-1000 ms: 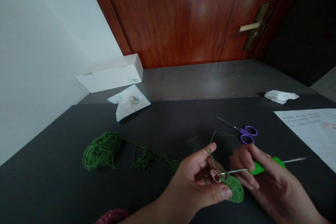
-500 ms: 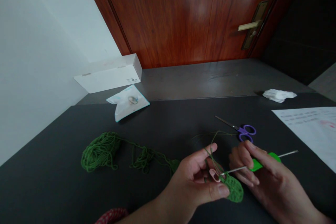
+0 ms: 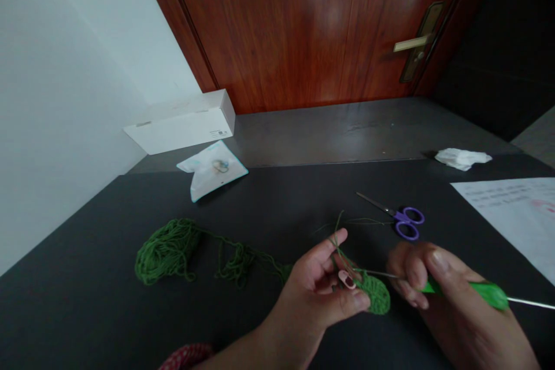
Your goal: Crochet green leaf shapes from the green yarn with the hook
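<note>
My left hand (image 3: 318, 292) pinches a small round green crochet piece (image 3: 375, 295) between thumb and fingers, with the green yarn strand looped over its raised index finger. My right hand (image 3: 437, 295) is closed on a crochet hook with a green handle (image 3: 485, 292). The hook's metal tip points left into the piece. The yarn trails left across the black table to a loose green yarn pile (image 3: 167, 248).
Purple-handled scissors (image 3: 401, 219) lie just beyond my hands. A printed sheet of paper (image 3: 515, 208) is at the right, a crumpled white tissue (image 3: 462, 158) behind it. A white box (image 3: 182, 124) and a white packet (image 3: 214, 170) sit at the back left, by a wooden door (image 3: 316, 29).
My right hand has swung the hook's handle down and to the right, and both hands with the crochet piece have shifted slightly left.
</note>
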Tool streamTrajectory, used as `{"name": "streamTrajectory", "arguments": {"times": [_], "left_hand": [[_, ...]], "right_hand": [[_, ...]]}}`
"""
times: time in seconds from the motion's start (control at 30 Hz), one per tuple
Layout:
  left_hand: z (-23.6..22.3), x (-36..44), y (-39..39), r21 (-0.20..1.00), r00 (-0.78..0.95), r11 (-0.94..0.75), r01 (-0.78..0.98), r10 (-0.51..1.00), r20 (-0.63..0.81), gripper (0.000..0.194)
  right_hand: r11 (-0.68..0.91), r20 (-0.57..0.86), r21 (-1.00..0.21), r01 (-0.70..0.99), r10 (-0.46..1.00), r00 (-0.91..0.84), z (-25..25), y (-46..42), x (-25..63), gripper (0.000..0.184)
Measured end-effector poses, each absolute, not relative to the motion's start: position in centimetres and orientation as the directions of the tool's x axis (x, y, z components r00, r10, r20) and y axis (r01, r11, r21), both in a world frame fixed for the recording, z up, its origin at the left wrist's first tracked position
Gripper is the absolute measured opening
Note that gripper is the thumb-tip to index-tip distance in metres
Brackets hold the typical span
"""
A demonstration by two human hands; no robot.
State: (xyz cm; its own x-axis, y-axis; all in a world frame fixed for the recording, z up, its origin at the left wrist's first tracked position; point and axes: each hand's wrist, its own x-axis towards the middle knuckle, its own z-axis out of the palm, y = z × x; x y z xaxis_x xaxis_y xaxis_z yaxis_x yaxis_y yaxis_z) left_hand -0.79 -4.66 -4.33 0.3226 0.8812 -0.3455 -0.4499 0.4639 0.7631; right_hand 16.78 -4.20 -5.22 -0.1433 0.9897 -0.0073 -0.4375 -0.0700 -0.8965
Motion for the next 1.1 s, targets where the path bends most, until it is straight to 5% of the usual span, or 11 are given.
{"name": "streamTrajectory", "arguments": {"times": [0.37,0.67,0.87,1.1], "left_hand": [[-4.6,-0.5,-4.7,0.725,0.361,0.506,-0.466,0.858,-0.366,0.083],[-4.5,-0.6,-4.6,0.784,0.323,0.466,-0.409,0.878,-0.354,0.085],[-4.3,-0.5,-4.6,0.825,0.277,0.443,-0.350,0.891,-0.361,0.090],[-4.5,-0.6,-4.3,0.825,0.298,0.455,-0.334,0.882,-0.366,0.099]], "right_hand": [[-0.435,-0.291,-0.635,-0.639,0.900,-0.323,-4.7,-2.8,16.7,0.035],[-0.163,-0.082,-0.889,-0.428,0.976,-0.201,-4.3,-3.3,17.5,0.042],[0.010,0.055,-0.957,-0.289,0.987,-0.149,-4.7,-3.9,18.0,0.044],[-0.147,-0.084,-0.910,-0.388,0.981,-0.176,-4.6,-3.6,17.4,0.042]]}}
